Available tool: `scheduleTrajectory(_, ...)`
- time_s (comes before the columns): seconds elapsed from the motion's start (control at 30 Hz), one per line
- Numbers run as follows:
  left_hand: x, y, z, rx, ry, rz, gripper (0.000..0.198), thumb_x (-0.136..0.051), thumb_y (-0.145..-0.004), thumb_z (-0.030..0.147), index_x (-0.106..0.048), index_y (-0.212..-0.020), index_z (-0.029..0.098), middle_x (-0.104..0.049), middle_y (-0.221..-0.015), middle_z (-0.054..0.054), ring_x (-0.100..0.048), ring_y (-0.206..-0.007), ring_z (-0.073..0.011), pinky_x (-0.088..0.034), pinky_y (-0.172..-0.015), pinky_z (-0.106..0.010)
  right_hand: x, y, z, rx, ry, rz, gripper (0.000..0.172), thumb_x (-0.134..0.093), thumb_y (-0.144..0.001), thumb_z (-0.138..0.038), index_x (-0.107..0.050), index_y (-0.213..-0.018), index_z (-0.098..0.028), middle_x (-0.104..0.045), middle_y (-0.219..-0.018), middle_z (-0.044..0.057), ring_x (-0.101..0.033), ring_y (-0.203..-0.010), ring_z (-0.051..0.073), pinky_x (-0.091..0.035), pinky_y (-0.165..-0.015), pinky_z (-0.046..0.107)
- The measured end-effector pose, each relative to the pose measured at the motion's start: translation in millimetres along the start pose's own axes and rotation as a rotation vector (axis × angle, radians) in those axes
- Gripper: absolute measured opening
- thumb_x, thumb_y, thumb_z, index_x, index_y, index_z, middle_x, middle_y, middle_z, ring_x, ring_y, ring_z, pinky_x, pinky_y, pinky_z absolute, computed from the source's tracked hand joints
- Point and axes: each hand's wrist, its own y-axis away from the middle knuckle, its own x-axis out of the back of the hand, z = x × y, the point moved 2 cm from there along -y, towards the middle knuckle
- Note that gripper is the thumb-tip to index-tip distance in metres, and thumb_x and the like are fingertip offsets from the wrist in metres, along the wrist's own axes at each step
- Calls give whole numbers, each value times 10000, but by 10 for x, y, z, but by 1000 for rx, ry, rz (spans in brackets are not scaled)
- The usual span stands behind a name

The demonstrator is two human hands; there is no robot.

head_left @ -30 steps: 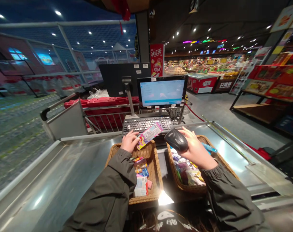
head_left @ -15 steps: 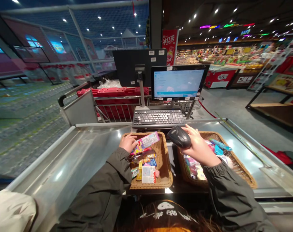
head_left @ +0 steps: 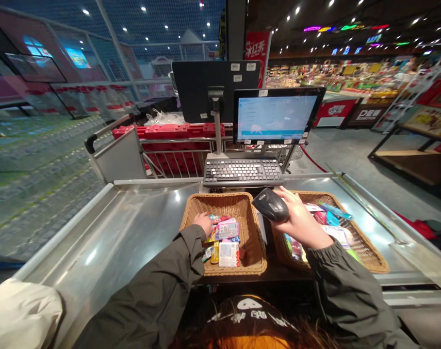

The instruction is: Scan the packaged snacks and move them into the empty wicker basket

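Observation:
My right hand (head_left: 302, 220) grips a black handheld barcode scanner (head_left: 271, 204), raised between two wicker baskets with its head pointing left. My left hand (head_left: 204, 223) is inside the left wicker basket (head_left: 254, 242), at its left side. Its fingers are bent down among small packaged goods; whether they pinch one is hard to see. Close by lies a pink and purple packet (head_left: 225, 231), on top of other items. A white box with red edges (head_left: 229, 254) and a yellow package (head_left: 215, 253) rest nearer me. Several colourful packages (head_left: 334, 218) fill the right wicker basket (head_left: 369, 252), partly behind my right hand.
A black keyboard (head_left: 244, 172) stands behind the baskets, below a lit monitor (head_left: 276, 116) and the back of another screen (head_left: 216, 92). The metal counter (head_left: 140, 228) has raised edges. Pale fabric (head_left: 22, 312) is at lower left; a flatbed trolley (head_left: 116, 150) stands beyond.
The pink and purple packet has gone down from my left hand's side onto the other goods in the left basket. My left hand has moved lower and rightward; the scanner stays raised.

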Motion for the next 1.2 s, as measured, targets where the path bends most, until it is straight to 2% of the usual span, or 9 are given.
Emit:
scheduleTrajectory(0.1,56,23,35,-13,-16,23,139,-661,-752,285,-748,-822,201,-693,-1180,-150,-417,-1367,-388,-205,-1164,-584,31,58,19,-19,9,5,515,-615,-724,-235,-578,-1237,-217,-543,-1374,119,-346,-1411,400,-256,-1136,672)
scheduleTrajectory(0.23,290,45,213,-68,-24,53,164,-663,-758,289,-738,-880,209,-622,-1316,-144,-343,-1415,-390,-145,-1165,-630,158,170,102,-45,8,78,527,-616,-735,-265,-561,-1257,-214,-545,-1373,119,-342,-1417,394,-292,-1133,644)
scheduleTrajectory(0.4,654,63,738,-240,-5,132,253,-653,-825,378,-710,-1019,227,-524,-1446,-124,-291,-1453,-349,-132,-1181,-617,447,340,308,-92,45,206,433,-614,-761,-315,-592,-1177,-196,-579,-1312,135,-365,-1405,388,-345,-1128,583)
scheduleTrajectory(0.47,742,48,999,-328,23,165,270,-646,-841,405,-705,-1045,238,-528,-1445,-108,-295,-1452,-339,-136,-1184,-613,571,426,424,-119,69,236,395,-617,-773,-330,-604,-1142,-188,-583,-1305,151,-371,-1400,391,-342,-1134,569)
scheduleTrajectory(0.53,769,1,1254,-402,49,177,273,-644,-847,421,-702,-1055,254,-528,-1448,-86,-296,-1454,-328,-131,-1188,-609,683,522,557,-165,81,267,427,-628,-776,-358,-590,-1163,-182,-574,-1319,165,-367,-1402,394,-330,-1139,573)
scheduleTrajectory(0.73,604,-349,1940,-505,52,155,279,-673,-833,415,-702,-1049,242,-512,-1458,-102,-284,-1459,-338,-159,-1177,-627,907,800,923,-239,108,346,438,-627,-763,-394,-581,-1158,-210,-588,-1302,137,-368,-1408,383,-327,-1131,589)
scheduleTrajectory(0.97,358,-844,2753,-617,-15,177,346,-665,-836,458,-699,-1084,221,-498,-1466,-126,-288,-1452,-355,-168,-1165,-660,1044,978,1260,-258,110,358,432,-631,-769,-394,-588,-1150,-194,-606,-1270,137,-408,-1379,382,-358,-1115,573)
scheduleTrajectory(1.07,233,-1055,3017,-610,-78,182,310,-618,-869,458,-734,-966,188,-501,-1458,-146,-294,-1446,-367,-179,-1158,-672,1061,1002,1389,-292,83,340,462,-643,-754,-381,-587,-1176,-204,-601,-1290,128,-396,-1389,381,-339,-1124,587)
scheduleTrajectory(1.2,47,-1300,3230,-576,-138,161,297,-611,-871,436,-753,-921,180,-503,-1451,-161,-302,-1440,-373,-184,-1154,-678,1057,993,1532,-321,34,327,486,-662,-754,-408,-596,-1188,-199,-598,-1305,145,-399,-1385,392,-326,-1117,619)
